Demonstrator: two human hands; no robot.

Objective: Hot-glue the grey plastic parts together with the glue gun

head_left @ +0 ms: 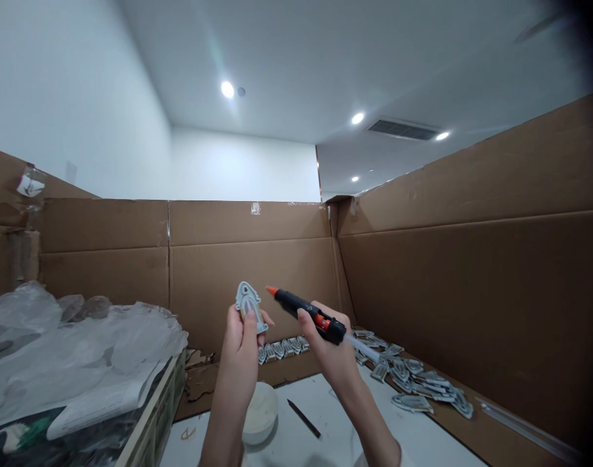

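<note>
My left hand (242, 340) holds a small grey-blue arched piece (248, 303) upright, thumb on its face. In my right hand (333, 337) is a black glue gun pen (299, 306) with an orange tip, which points left toward the piece without touching it. A clear glue stick (363, 348) sticks out of the pen's rear end. Similar grey pieces (425, 383) lie in a loose pile on the right, and a row of them (284, 349) stands behind my hands.
A round white container (260, 413) and a dark pencil-like stick (303, 418) are on the white table (289, 447). At left, a crate (153, 415) holds clear plastic bags (106, 344). Cardboard walls (248, 272) enclose the back and right. A clear strip (525, 428) lies at right.
</note>
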